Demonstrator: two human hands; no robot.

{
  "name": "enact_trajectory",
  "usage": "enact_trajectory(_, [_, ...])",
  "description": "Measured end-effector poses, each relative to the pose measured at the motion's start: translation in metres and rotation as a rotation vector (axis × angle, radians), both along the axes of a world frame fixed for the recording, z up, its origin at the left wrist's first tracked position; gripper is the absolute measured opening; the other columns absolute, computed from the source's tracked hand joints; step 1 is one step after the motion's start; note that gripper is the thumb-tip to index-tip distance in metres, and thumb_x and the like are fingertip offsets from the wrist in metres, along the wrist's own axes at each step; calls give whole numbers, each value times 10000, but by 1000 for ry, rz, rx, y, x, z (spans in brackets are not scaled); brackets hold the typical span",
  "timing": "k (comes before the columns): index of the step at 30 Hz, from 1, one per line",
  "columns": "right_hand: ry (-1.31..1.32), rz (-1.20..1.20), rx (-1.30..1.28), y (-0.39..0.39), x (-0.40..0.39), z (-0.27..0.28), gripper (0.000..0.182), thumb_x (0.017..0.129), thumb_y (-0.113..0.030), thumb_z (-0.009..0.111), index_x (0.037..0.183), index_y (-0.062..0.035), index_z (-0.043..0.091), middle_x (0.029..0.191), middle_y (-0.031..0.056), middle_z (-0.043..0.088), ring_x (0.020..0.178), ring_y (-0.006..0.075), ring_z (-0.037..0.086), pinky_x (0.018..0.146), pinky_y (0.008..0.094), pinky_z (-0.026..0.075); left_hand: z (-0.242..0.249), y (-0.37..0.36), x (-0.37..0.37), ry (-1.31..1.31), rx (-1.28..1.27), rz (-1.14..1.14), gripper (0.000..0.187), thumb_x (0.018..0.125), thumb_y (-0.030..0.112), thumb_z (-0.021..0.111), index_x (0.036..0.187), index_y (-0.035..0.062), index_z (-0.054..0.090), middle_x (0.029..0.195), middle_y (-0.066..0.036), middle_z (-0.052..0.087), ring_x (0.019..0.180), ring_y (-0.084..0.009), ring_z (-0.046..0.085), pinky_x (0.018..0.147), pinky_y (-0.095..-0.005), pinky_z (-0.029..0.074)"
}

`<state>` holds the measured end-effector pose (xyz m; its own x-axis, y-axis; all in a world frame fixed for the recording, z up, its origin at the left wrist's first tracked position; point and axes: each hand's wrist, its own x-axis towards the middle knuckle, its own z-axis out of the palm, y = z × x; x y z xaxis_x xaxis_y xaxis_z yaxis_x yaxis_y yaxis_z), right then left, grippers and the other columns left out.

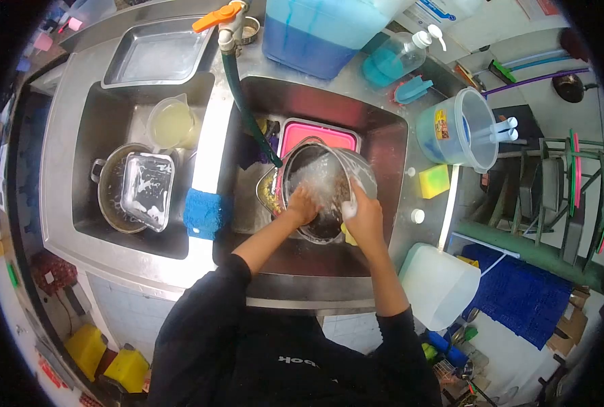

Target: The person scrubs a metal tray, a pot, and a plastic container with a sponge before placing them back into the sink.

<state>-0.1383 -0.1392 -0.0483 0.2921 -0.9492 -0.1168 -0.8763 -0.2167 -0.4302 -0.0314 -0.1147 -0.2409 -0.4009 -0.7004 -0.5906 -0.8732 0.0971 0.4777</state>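
A round metal pot with soapy water inside sits in the right sink basin, below a green hose. My left hand reaches to the pot's left side, its fingers blurred by splashing water. My right hand is closed on the rim of a soapy, clear-looking bowl tilted over the pot. Something yellow shows beside that hand; whether it is held is unclear. Behind the pot lies a pink tray.
The left basin holds a pot, a soapy glass dish and a jug. A blue cloth hangs over the divider. Right of the sink stand a bucket, a yellow sponge and a jerrycan.
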Motion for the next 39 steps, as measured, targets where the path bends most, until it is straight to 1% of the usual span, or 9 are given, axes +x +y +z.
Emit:
enact_trajectory(3, [-168,-143,77,-5,15,-1,526,689,-73,545,1213,-114,516,660,268,537,615,402,572,582,428,449,6,-5,-19,142,80,131,602,923,423,239,1319,-21,329,1371,-261,280,1307,-376,197,1074,-419,128])
enact_trajectory(6, [-161,-127,70,-6,24,-11,563,694,-49,558,1247,-131,484,641,271,535,632,407,574,588,456,441,10,9,-24,1216,643,593,636,917,396,290,1371,-33,168,1431,-241,126,1309,-428,129,1081,-423,113])
enact_trajectory(8, [-159,-94,8,-3,26,-21,547,700,-56,561,1237,-131,495,640,269,538,627,410,573,587,460,441,9,15,-24,1392,735,624,640,916,391,303,1375,-27,148,1435,-234,103,1314,-415,120,1082,-418,114])
enact_trajectory(19, [-90,-116,123,8,43,6,501,708,-92,557,1207,-108,518,715,271,559,686,404,588,628,430,459,-20,15,-45,780,-144,674,692,910,366,375,1394,3,38,1455,-195,-18,1343,-344,71,1090,-395,118])
enact_trajectory(25, [-101,-134,238,11,35,31,523,671,-46,561,1192,-53,513,872,264,578,760,350,621,671,369,472,-12,-3,19,722,-341,329,807,852,490,456,1411,54,71,1472,-139,21,1346,-307,112,1091,-393,136])
enact_trajectory(29, [-75,-136,86,6,3,9,514,682,-95,583,1193,-93,523,816,280,587,779,402,595,699,441,474,19,-9,45,137,-453,106,684,871,461,413,1389,65,204,1442,-99,225,1315,-254,232,1085,-351,166])
enact_trajectory(32, [-15,-165,46,0,-7,5,504,687,-97,585,1188,-97,528,819,278,589,780,415,590,710,454,469,-42,2,32,-331,-639,-253,679,850,500,403,1354,56,303,1417,-70,288,1303,-235,257,1083,-367,167])
enact_trajectory(36, [31,-185,83,-14,-9,9,486,694,-93,579,1177,-113,541,877,283,586,835,416,577,747,463,456,22,9,69,159,-414,-389,656,860,558,343,1207,25,504,1267,-118,478,1274,-240,321,1091,-393,142])
enact_trajectory(39, [-2,-151,151,-35,-9,19,491,682,-78,565,1172,-117,545,895,268,590,860,410,571,760,454,456,19,32,86,604,-649,-322,653,835,570,409,1156,13,528,1174,-126,541,1199,-265,420,1073,-410,206])
